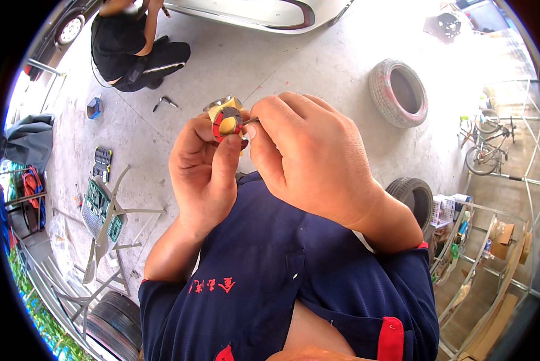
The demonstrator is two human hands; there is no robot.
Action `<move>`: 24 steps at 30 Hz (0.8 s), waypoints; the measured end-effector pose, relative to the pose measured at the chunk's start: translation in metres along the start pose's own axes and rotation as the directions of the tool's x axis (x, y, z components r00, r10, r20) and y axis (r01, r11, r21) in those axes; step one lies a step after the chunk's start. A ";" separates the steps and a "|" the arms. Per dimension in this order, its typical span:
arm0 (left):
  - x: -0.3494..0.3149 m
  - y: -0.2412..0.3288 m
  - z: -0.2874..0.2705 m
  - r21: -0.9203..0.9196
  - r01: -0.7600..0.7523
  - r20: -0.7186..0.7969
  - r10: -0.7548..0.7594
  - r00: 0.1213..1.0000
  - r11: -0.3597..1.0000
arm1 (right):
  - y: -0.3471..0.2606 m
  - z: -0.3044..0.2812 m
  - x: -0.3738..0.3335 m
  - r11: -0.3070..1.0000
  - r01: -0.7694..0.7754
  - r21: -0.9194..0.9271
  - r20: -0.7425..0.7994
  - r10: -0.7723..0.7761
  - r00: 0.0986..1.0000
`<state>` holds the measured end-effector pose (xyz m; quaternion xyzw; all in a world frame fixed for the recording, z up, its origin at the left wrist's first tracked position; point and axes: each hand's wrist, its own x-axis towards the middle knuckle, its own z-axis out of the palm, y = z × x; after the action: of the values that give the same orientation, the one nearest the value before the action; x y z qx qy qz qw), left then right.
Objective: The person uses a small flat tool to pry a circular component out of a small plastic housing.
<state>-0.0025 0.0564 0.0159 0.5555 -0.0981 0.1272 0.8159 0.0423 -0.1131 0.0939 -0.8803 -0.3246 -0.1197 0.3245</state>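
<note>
In front of my chest, my left hand (206, 165) is closed, thumb and fingers gripping a small round piece (227, 124) with red and dark segments and a yellow middle. A silvery ring-like part with a yellow face (226, 103) shows just beyond it; whether the two are one thing I cannot tell. My right hand (312, 159) is closed in a pinch right beside it. A thin dark sliver (251, 120) sticks out from the right fingertips toward the round piece, its other end hidden by the fingers.
A person in black (125, 51) crouches at the far left by a white car (246, 15). Tyres (398, 93) lie on the right, with a bicycle (488, 141) and metal racks beyond. Left, a green tool case (101, 210) rests by a folding chair frame (110, 222).
</note>
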 end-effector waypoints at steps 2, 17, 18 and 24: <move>0.000 0.001 0.002 0.010 0.003 -0.008 -0.003 1.000 1.000 | 0.000 0.000 0.001 1.000 -0.006 -0.018 0.013 0.006 1.000; 0.004 0.000 0.000 0.034 0.021 -0.033 -0.020 0.999 0.999 | 0.001 0.001 0.006 1.000 -0.008 -0.024 0.050 0.009 0.999; 0.004 0.000 0.000 0.032 0.022 -0.036 -0.020 0.999 0.999 | 0.002 0.001 0.006 1.000 -0.004 -0.021 0.051 0.005 0.999; 0.005 -0.001 0.000 0.030 0.012 -0.032 -0.011 0.999 0.999 | 0.003 0.001 0.007 1.000 -0.016 0.008 0.048 0.016 0.999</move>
<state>0.0027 0.0565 0.0165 0.5661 -0.0799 0.1330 0.8096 0.0502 -0.1108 0.0946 -0.8841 -0.3257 -0.0946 0.3213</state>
